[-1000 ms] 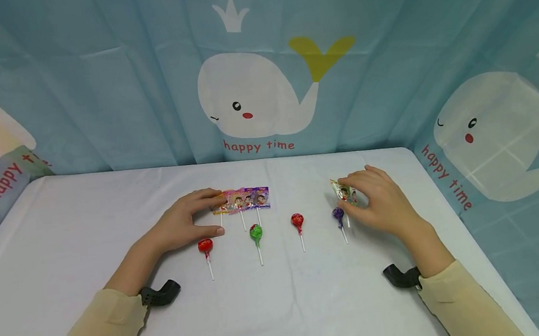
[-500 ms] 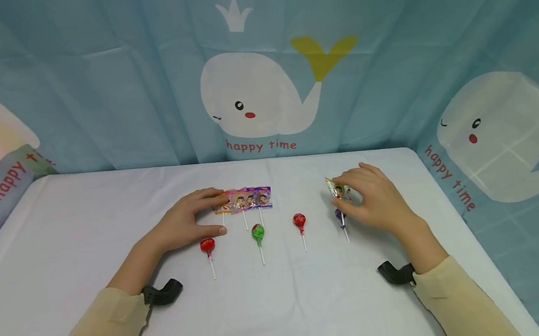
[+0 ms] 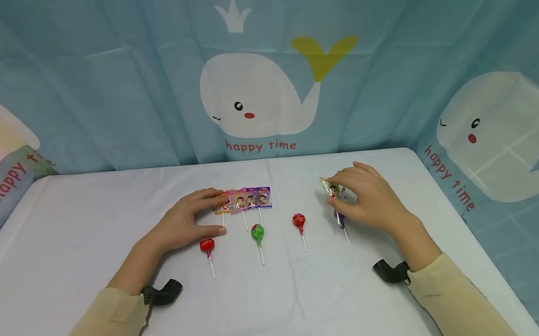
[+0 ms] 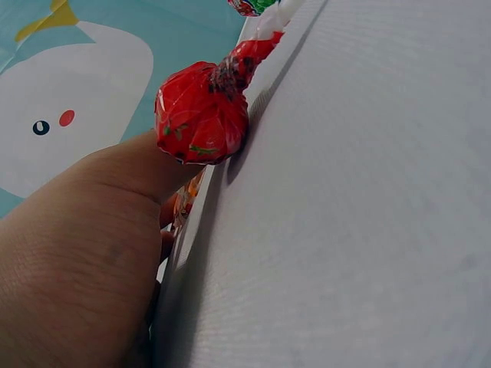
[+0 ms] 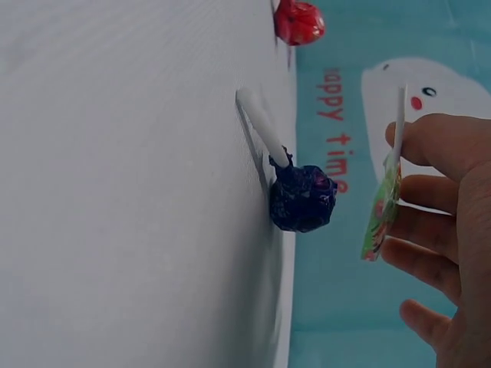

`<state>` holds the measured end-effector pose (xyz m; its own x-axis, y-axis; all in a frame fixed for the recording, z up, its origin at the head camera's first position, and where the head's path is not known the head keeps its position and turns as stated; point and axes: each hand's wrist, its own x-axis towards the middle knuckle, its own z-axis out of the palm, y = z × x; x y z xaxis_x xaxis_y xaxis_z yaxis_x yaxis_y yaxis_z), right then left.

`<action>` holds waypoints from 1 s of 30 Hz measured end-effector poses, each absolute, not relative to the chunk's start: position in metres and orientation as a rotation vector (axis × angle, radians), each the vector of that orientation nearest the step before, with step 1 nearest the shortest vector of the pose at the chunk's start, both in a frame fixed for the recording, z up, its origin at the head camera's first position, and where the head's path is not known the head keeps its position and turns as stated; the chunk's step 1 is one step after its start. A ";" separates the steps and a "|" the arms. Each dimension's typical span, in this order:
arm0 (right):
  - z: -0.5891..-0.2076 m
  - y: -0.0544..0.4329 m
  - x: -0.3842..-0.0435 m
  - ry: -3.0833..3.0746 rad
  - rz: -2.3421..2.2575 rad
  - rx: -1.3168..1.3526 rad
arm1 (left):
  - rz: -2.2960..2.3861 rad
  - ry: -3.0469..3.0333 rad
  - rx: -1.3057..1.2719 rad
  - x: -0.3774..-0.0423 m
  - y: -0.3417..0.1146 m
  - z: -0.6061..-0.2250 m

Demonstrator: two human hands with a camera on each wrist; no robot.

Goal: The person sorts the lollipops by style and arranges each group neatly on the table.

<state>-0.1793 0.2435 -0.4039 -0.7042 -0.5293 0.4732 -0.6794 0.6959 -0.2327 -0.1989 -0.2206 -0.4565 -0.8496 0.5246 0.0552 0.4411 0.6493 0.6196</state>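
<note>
From where I stand, the right hand [image 3: 365, 197] pinches a flat lollipop in a shiny green-and-yellow wrapper [image 5: 381, 208] between thumb and fingers, raised off the white cloth-covered table [image 3: 295, 309] near a round dark purple lollipop [image 5: 303, 199]. The left hand [image 3: 187, 221] has thumb and forefinger spread wide, fingers touching a flat orange-wrapped lollipop [image 3: 222, 208] beside flat pink-wrapped [image 3: 240, 200] and purple-wrapped [image 3: 263, 197] ones. Round lollipops, one glossy red [image 3: 207, 245], one green [image 3: 257, 232], another red [image 3: 299, 220], lie spaced out before a blue whale-print curtain [image 3: 142, 105].
</note>
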 end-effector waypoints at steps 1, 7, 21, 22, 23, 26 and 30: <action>-0.404 0.242 -0.180 -2.533 0.563 0.947 | 0.977 2.735 0.805 -0.199 -0.221 -0.457; -0.405 0.236 -0.183 -2.510 0.579 0.976 | 0.993 2.734 0.825 -0.199 -0.221 -0.458; -0.406 0.222 -0.189 -2.485 0.619 1.016 | 0.994 2.726 0.816 -0.197 -0.221 -0.456; -0.406 0.221 -0.189 -2.486 0.619 1.018 | 0.994 2.726 0.813 -0.197 -0.221 -0.455; -0.406 0.220 -0.190 -2.486 0.622 1.020 | 0.993 2.726 0.811 -0.197 -0.221 -0.455; -0.404 0.216 -0.190 -2.502 0.621 1.022 | 0.992 2.726 0.811 -0.197 -0.221 -0.455; -0.403 0.211 -0.192 -2.520 0.609 1.027 | 0.995 2.728 0.814 -0.197 -0.221 -0.456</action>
<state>-0.1924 0.2113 -0.4031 -0.6754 -0.5698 0.4681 -0.7207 0.6446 -0.2553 -0.1973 -0.2210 -0.4555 -0.8470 0.5277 0.0637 0.4447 0.6379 0.6288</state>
